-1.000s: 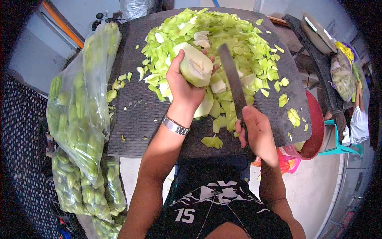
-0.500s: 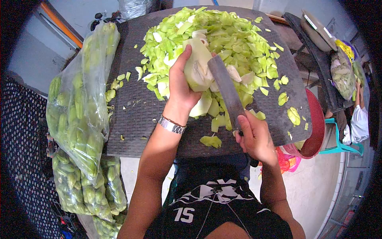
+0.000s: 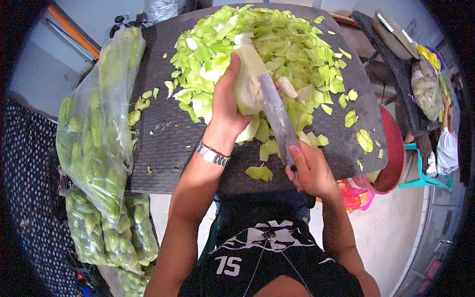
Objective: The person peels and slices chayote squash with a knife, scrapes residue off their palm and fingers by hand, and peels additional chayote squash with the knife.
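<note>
My left hand (image 3: 228,101) is wrapped round a pale green, peeled vegetable (image 3: 251,67) whose exact kind I cannot make out. Its lower part has a whitish cut face. My right hand (image 3: 312,168) grips a knife (image 3: 278,111) by the handle, which the fingers mostly cover. The wide grey blade slants up to the left, its tip end against the vegetable's right side. Beneath and behind both hands spreads a large heap of thin, light green slices (image 3: 297,54) on a dark woven-textured table (image 3: 163,163).
Clear plastic bags of long green vegetables (image 3: 94,133) stand along the table's left side, with more bags (image 3: 111,237) below. At right are a red tub (image 3: 391,153), a teal stool (image 3: 420,173), and another table (image 3: 401,89) with a bagged load. A person's white sleeve (image 3: 447,153) shows there.
The knife blade has turned so that its flat side catches more light. Both hands keep their grips, and the view has shifted slightly.
</note>
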